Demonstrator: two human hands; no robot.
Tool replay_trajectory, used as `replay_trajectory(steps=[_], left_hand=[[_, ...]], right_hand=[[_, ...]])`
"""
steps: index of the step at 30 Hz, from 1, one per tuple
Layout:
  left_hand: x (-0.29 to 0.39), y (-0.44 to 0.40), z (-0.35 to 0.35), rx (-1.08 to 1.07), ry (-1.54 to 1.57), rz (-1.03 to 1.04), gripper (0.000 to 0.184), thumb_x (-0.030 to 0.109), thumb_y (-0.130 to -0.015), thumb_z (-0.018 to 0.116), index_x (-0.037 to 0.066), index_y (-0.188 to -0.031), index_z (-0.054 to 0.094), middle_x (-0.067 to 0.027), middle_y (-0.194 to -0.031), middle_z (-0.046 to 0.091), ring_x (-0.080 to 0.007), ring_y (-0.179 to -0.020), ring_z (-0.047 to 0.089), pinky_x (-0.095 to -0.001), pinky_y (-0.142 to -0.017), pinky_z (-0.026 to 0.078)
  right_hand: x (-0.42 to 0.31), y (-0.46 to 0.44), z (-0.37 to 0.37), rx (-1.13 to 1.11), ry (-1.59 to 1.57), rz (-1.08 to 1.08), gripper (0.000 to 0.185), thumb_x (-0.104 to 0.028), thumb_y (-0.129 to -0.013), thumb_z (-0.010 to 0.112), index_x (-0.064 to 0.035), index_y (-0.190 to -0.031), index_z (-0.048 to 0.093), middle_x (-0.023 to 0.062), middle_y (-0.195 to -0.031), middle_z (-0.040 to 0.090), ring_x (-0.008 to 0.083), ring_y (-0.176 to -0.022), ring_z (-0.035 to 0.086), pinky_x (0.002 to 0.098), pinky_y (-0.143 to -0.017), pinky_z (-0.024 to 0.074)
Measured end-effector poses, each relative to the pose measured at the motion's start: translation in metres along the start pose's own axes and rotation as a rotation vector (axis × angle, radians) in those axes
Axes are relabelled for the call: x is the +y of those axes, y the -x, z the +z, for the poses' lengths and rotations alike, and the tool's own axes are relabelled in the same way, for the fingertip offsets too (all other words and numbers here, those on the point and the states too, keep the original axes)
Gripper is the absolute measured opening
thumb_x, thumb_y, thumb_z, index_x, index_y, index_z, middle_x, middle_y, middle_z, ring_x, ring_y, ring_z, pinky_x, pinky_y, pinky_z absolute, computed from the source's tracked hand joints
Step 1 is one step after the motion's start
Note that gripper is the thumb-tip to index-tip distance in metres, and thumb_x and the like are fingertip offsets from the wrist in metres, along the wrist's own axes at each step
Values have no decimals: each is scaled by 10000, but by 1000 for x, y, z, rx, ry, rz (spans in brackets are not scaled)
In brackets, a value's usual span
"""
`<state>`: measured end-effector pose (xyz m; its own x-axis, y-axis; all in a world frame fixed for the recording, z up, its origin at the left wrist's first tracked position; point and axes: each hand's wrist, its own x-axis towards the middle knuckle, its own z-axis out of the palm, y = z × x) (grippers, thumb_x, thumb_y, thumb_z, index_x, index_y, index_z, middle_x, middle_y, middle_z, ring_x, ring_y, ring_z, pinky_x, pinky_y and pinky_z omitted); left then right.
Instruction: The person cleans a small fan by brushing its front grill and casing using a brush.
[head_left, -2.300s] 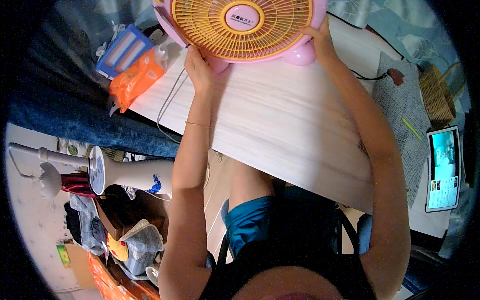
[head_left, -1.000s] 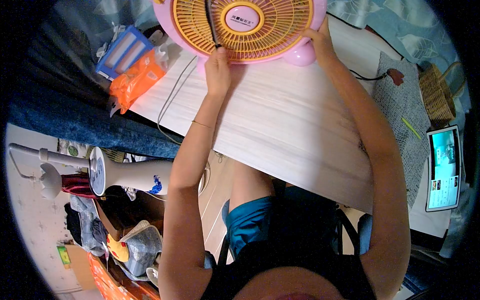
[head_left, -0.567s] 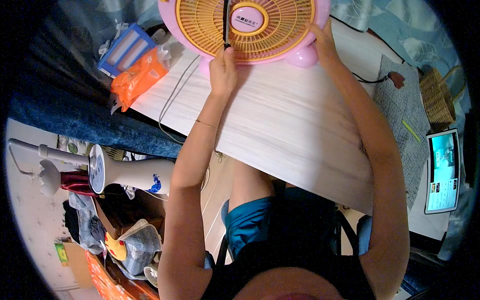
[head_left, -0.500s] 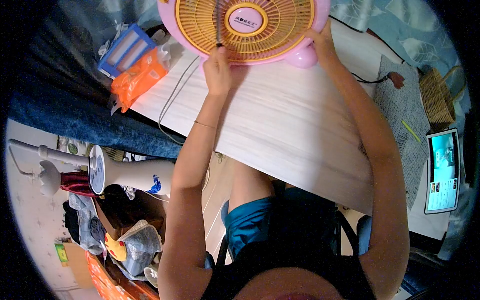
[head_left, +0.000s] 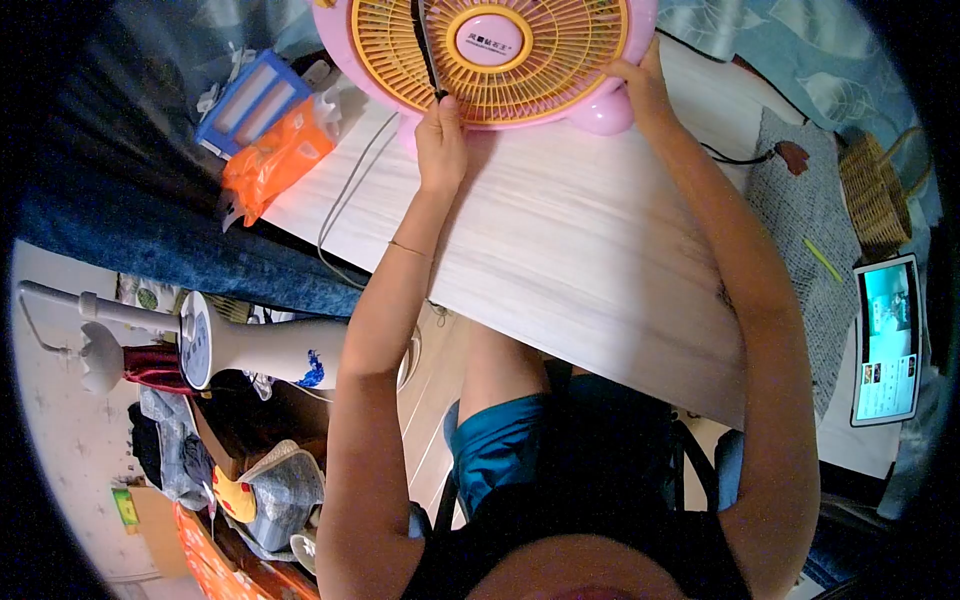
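Observation:
A pink fan (head_left: 605,112) with a yellow round grille stands at the far side of the white table, its top cut off by the view. My left hand (head_left: 441,145) is closed around the lower end of a long thin black tool (head_left: 424,48), which lies across the left part of the grille; its far end is out of view, and its exact kind is unclear. At the fan's right side, my right hand (head_left: 645,92) grips the pink rim, with the fingers partly hidden.
The white table (head_left: 560,230) spreads below the fan. To the left are an orange plastic bag (head_left: 280,155) and a blue-framed box (head_left: 255,100). A grey mat (head_left: 800,220), wicker basket (head_left: 875,190) and lit tablet (head_left: 886,340) are on the right. A pale cord (head_left: 335,215) crosses the table's left edge.
The black tool has tilted, its upper part swinging left and its broader dark side now showing. My left hand has turned slightly with it; my right hand keeps its place on the rim.

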<state>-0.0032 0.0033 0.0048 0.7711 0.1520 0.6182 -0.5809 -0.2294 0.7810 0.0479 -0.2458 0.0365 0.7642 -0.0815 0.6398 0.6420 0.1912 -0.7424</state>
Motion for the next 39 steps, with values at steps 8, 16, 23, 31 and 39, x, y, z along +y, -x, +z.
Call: replay_trajectory(steps=[8,16,23,31,39], left_hand=[[2,0,7,-22,-148,150,380,311,-936,380,-11,-772,496,-64,-556,417,-116,-538,365,-290,-487,342],[19,2,2,-45,-237,132,358,288,-931,394,-12,-766,499,-83,-554,444,-143,-526,376,-315,-489,347],[8,-14,-11,196,366,6,339,317,-946,360,36,-809,490,39,-617,422,-69,-526,378,-227,-449,301],[1,-7,-10,-2,233,-216,372,317,-944,339,-9,-935,519,-84,-915,573,-152,-822,530,-305,-704,464],[0,0,5,-91,-78,96,408,329,-938,374,-4,-724,471,-43,-561,393,-113,-557,346,-283,-496,329]], right_hand=[[-10,2,6,72,-276,115,574,-127,-744,598,-23,-1221,298,126,-1140,479,245,-1063,478,332,-932,377],[1,-1,0,18,5,33,525,-101,-765,566,-33,-1207,292,131,-1132,462,218,-1047,473,335,-918,383],[8,-2,-6,-5,38,24,561,-46,-715,571,-35,-1202,294,136,-1119,461,228,-1015,491,339,-904,400],[0,2,-3,-10,30,53,578,-40,-713,555,-37,-1220,279,132,-1134,456,235,-1033,481,344,-911,390],[4,1,-1,40,-232,74,611,-106,-713,579,-27,-1239,281,130,-1155,460,245,-1062,470,334,-936,367]])
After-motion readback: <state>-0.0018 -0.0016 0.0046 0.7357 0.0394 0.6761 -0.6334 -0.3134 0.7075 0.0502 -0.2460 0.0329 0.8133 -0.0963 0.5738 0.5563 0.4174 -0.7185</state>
